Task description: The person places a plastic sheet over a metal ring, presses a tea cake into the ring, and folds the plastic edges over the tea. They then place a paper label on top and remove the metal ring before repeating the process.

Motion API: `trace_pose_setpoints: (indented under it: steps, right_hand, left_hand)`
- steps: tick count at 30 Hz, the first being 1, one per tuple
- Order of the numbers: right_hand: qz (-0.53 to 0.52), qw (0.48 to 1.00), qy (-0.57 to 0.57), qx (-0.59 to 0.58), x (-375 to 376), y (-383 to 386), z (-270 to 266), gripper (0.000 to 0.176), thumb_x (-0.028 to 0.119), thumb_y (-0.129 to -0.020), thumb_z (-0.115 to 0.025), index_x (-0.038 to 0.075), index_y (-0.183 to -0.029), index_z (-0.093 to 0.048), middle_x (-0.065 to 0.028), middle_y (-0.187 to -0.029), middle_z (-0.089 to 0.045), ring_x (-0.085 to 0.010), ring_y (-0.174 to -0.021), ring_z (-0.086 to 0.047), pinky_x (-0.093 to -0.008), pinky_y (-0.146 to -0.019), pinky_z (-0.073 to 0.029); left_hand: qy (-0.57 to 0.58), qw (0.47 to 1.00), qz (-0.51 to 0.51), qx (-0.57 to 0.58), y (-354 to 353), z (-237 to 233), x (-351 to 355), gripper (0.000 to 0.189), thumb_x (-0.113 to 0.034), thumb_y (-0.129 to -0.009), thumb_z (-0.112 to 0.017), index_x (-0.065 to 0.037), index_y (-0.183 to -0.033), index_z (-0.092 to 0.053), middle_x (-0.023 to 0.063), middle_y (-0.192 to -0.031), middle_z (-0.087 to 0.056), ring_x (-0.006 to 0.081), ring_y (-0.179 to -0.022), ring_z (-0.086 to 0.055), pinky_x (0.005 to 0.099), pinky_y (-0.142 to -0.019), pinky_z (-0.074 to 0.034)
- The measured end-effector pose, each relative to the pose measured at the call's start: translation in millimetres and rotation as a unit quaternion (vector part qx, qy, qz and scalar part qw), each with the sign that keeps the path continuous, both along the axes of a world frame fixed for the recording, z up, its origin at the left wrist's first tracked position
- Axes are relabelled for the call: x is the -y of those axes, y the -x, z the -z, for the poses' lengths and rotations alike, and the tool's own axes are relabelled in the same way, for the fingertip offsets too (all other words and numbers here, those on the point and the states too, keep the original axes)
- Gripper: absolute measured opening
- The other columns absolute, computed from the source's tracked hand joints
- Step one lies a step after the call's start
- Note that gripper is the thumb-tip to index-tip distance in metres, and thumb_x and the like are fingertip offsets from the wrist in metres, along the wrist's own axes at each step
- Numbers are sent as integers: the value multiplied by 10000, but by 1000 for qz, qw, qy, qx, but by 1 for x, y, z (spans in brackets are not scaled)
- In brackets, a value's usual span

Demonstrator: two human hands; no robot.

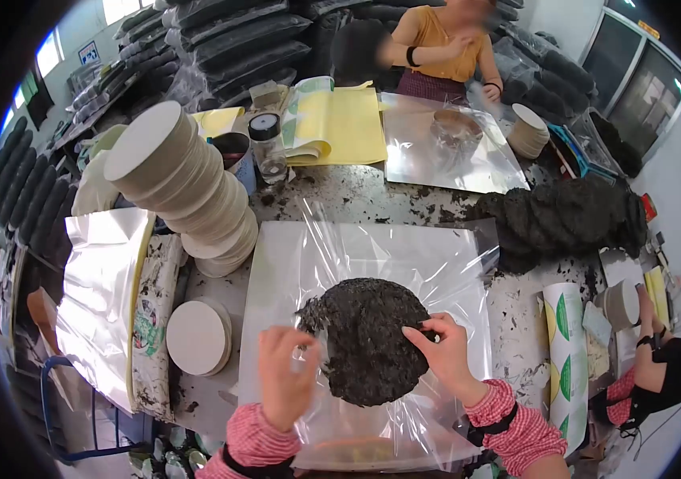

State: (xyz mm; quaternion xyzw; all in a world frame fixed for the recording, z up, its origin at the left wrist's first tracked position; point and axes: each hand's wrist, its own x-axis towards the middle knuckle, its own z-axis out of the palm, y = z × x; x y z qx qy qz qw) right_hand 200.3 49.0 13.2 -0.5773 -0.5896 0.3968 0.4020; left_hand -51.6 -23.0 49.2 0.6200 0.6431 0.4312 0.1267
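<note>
A round black cake that looks like dried seaweed (372,343) lies on clear plastic film (332,263) over a white board (273,263). At its right edge, my right hand (446,351) pinches the rim between thumb and fingers. My left hand (285,379) hovers just left of the cake, its fingers curved and slightly blurred. A gap shows between thumb and forefinger, with nothing plainly held there. The cake's left edge looks ragged, with loose flakes.
Stacked pale round discs (205,191) lean at left, above a shorter disc stack (197,339). More black cakes (564,219) are piled at right. A printed roll (566,359) lies nearby. Across the table stands a person in a yellow top (444,48); another person (660,367) works at right.
</note>
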Motion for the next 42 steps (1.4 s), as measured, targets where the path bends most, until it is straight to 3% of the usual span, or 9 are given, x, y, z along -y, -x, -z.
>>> trace_pose_setpoints:
  steps: [10,14,16,20,25,29,34,37,42]
  right_hand:
    - [-33,999,31,-21,9,0,-18,201,159,-779,-834,59,-941,-769,-75,-956,-561,-179,-843,-603,-275,-719,-492]
    - [-61,996,-27,66,5,-10,-2,177,128,-786,-821,58,-939,-768,-65,-976,-540,-156,-837,-590,-255,-688,-499]
    - [-47,999,-22,5,13,-9,-3,174,116,-774,-827,69,-932,-771,-48,-968,-532,-134,-809,-566,-237,-632,-478]
    - [-10,999,-30,14,18,-8,17,162,93,-762,-833,77,-912,-774,-25,-932,-516,-101,-763,-520,-218,-584,-407]
    - [8,999,-36,-27,20,-5,19,144,99,-745,-848,62,-861,-772,-16,-914,-518,-76,-716,-491,-210,-568,-376]
    - [25,999,4,-47,25,-3,17,139,92,-751,-841,67,-868,-772,-19,-888,-525,-95,-744,-502,-226,-596,-387]
    - [17,1000,-9,-16,28,4,8,141,134,-757,-839,82,-870,-772,-56,-913,-541,-169,-823,-540,-284,-698,-443]
    - [-96,936,-205,270,20,-12,-26,340,354,-702,-859,104,-910,-763,-136,-1094,-582,-344,-1049,-553,-401,-897,-474]
    - [-377,866,-232,231,-22,16,-10,597,492,-556,-857,38,-924,-733,-195,-1361,-529,-397,-1255,-470,-465,-1063,-410]
  left_hand:
    - [12,997,-48,55,7,8,-8,238,-170,-767,-812,-46,-801,-611,134,-1024,-547,338,-1020,-505,443,-886,-408]
    - [138,921,-12,365,8,45,-18,281,-58,-833,-731,24,-1044,-565,143,-1210,-570,254,-1169,-545,365,-981,-435]
    - [-36,871,-43,488,-19,18,-17,382,-42,-855,-713,36,-1171,-513,137,-1220,-584,197,-1123,-567,335,-967,-451]
    - [27,970,-59,233,-19,57,-24,294,-57,-863,-720,9,-1101,-562,88,-1052,-604,169,-981,-573,298,-844,-485]
    - [99,956,-102,256,-25,33,-13,242,-40,-857,-717,-19,-1036,-555,18,-830,-498,104,-747,-475,263,-671,-438]
    - [47,911,-102,396,-27,38,-16,226,6,-883,-656,-16,-1084,-553,23,-846,-481,107,-755,-458,237,-699,-422]
    - [58,962,-122,236,-39,50,-12,252,81,-873,-529,-54,-1045,-653,126,-1048,-501,256,-990,-532,346,-894,-442]
    - [0,982,-82,167,-36,41,-15,358,131,-845,-456,-39,-1080,-666,180,-1231,-480,331,-1171,-503,400,-997,-429]
    - [51,996,-32,71,-38,33,-17,440,129,-768,-505,-59,-1123,-686,183,-1271,-479,366,-1166,-489,430,-1011,-415]
